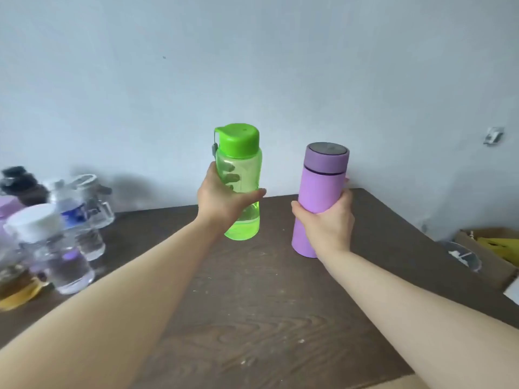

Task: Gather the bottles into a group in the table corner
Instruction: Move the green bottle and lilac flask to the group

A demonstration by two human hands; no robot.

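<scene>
My left hand (222, 200) grips a translucent green bottle (241, 175) with a green cap around its middle, held upright above the dark wooden table (252, 304). My right hand (325, 223) grips a purple flask (320, 189) with a grey top, also upright and slightly tilted, near the table's far right corner (362, 192). I cannot tell if either bottle touches the tabletop. At the left stand several more bottles: a clear one with a white cap (47, 245), a clear one with a blue label (81, 220), and a clear jar (92, 200).
A pale wall runs behind the table. Dark-capped items (19, 183) and a yellow object (16, 293) sit at the far left edge. Beyond the table's right edge lie a cardboard box (494, 248) with yellow contents and a clear round lid (460, 254).
</scene>
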